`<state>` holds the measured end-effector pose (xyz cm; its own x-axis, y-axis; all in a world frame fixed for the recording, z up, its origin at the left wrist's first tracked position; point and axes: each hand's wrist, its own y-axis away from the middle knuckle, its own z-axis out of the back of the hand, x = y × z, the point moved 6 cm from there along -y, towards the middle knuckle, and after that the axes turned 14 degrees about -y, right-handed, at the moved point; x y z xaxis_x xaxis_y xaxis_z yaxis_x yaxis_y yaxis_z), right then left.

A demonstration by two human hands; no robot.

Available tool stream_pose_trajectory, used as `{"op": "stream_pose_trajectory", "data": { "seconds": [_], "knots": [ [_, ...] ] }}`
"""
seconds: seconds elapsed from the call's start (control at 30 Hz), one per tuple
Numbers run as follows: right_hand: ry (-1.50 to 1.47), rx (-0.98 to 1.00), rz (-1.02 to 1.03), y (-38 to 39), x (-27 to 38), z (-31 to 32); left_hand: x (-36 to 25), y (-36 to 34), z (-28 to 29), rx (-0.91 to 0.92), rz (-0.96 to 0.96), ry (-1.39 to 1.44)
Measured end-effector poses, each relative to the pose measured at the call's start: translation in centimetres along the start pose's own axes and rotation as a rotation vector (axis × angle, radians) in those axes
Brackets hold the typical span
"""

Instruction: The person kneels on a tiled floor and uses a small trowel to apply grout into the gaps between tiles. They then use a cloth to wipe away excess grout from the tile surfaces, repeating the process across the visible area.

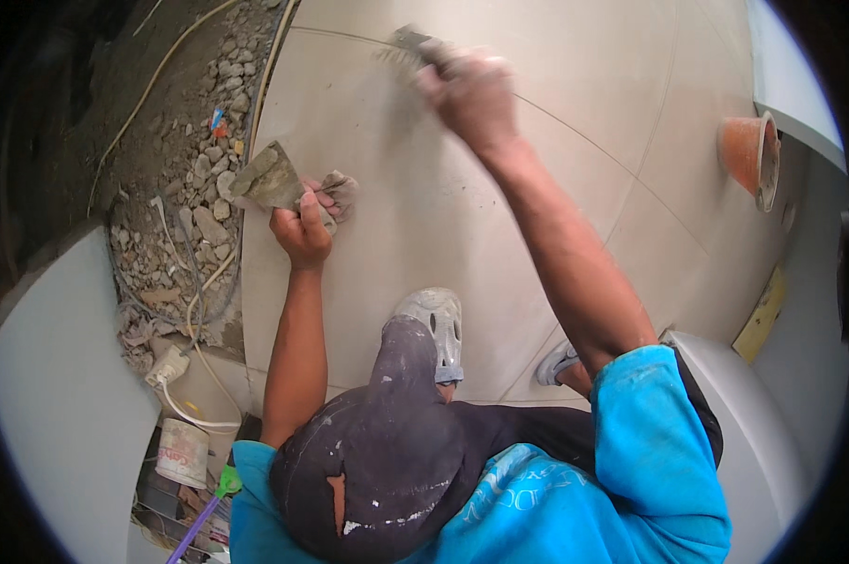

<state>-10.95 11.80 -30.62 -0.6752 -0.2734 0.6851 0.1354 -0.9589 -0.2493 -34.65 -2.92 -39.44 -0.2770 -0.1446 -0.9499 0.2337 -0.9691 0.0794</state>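
Note:
My left hand point(303, 235) is closed around a putty knife point(269, 178) with a broad, dirt-smeared blade, angled up over the edge of the floor. A crumpled greyish rag point(342, 193) is bunched in the same hand. Farther forward, my right hand point(476, 101) grips a small brush point(411, 47), whose short bristles are smeared by motion. This brush is at a dark joint line in the beige tile floor point(349, 122); whether it touches the tile I cannot tell.
Rubble point(208, 188) and cables lie along the floor's left edge. An orange bucket point(744, 150) lies tipped at the right, near a yellow board point(761, 315). A white plug socket point(168, 365), a paint-stained can point(182, 452) and a purple-handled green tool point(227, 481) are at lower left.

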Motion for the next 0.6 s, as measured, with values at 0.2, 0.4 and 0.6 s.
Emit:
{"op": "stream_pose_trajectory", "data": {
  "seconds": [0.2,0.4,0.6],
  "knots": [
    [0.292,-0.113,-0.174,-0.7,-2.9,-0.9,-0.9,-0.5,-0.6,0.019,-0.08,-0.001],
    [0.064,-0.06,-0.121,-3.5,2.4,-9.6,-0.5,-0.2,-0.8,0.058,-0.01,-0.004],
    [-0.049,0.171,0.1,-9.1,3.3,-8.4,-0.4,-0.6,-0.5,0.027,-0.08,0.003]
  ]
}}
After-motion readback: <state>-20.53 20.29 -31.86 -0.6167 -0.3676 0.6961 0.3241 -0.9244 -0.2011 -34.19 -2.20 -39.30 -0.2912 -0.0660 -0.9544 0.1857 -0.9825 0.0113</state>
